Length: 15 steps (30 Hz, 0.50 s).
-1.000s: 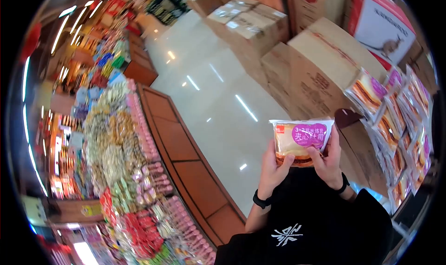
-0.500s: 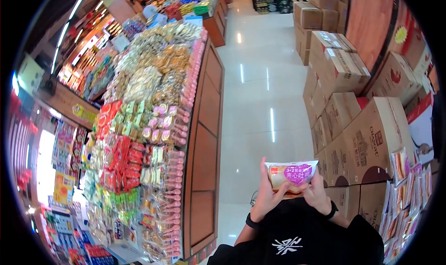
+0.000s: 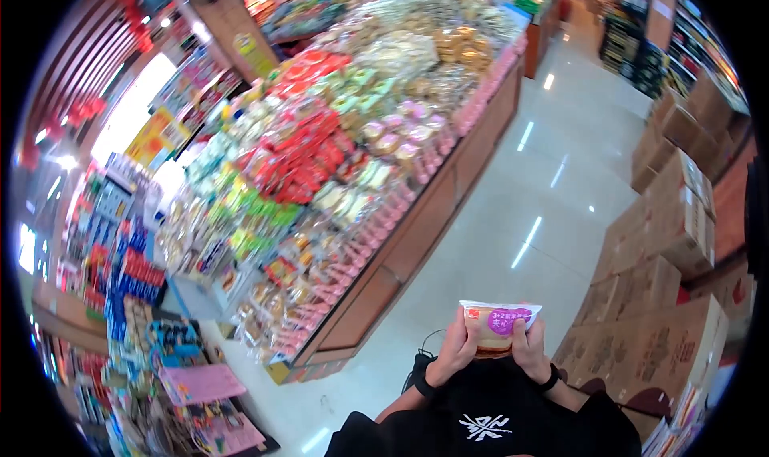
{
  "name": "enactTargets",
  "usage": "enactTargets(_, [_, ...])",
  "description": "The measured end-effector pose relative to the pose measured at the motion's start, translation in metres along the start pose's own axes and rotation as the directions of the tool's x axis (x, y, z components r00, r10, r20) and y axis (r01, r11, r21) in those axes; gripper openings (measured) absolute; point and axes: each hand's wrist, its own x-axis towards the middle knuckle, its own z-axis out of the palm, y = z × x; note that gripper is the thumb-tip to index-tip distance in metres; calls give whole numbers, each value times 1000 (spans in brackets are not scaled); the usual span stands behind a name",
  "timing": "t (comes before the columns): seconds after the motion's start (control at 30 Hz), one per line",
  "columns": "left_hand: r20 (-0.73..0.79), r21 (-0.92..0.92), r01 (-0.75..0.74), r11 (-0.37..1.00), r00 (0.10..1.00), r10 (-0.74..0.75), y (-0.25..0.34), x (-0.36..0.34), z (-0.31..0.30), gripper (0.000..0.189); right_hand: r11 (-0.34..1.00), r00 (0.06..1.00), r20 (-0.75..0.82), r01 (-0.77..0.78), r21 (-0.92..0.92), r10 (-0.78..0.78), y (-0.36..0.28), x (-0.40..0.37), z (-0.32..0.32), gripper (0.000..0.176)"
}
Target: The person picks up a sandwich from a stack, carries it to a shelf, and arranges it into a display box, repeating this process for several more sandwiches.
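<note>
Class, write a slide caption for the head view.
Left hand and right hand hold packaged sandwich bread in a shop aisle near heaped bagged snacks.

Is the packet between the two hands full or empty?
The packet looks full: pale bread with a browner lower edge shows through it, between the left hand and right hand.

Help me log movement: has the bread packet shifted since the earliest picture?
Yes. Against the stacked cartons, the bread packet has shifted left: it overlapped them then, and floor shows between now, though the camera turned.
</note>
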Motion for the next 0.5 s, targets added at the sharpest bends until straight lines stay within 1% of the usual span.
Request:
enactTargets(0.07, [-13, 29, 1, 1000, 1000, -1, 6, -7, -18, 37, 999, 1000, 7, 15, -30, -15, 8, -1, 19, 43])
enactTargets(0.1, [-50, 31, 10, 999, 999, -8, 8, -10, -24, 37, 1000, 999, 24, 21, -5, -21, 2, 1, 28, 45])
enactTargets(0.23, [-137, 1, 67, 998, 988, -66, 18, -17, -43, 43, 999, 992, 127, -19, -34, 24, 7, 2, 50, 47])
enactTargets(0.3, [-182, -13, 84, 996, 980, -85, 17, -20, -48, 45, 998, 988, 143, 59, -14, -56, 11, 2, 60, 52])
enactTargets(0.33, [-203, 8, 83, 997, 976, -80, 15, -21, -51, 46, 998, 983, 176, 64, -19, -60, 10, 4, 65, 52])
enactTargets(0.4, [-252, 17, 82, 996, 965, -75, 11, -20, -58, 47, 998, 976, 213, 38, 42, -46, 8, 10, 71, 57])
enactTargets(0.5, [-310, 19, 86, 996, 948, -76, 8, -22, -68, 48, 997, 949, 306, 78, 20, -80, 22, 18, 80, 58])
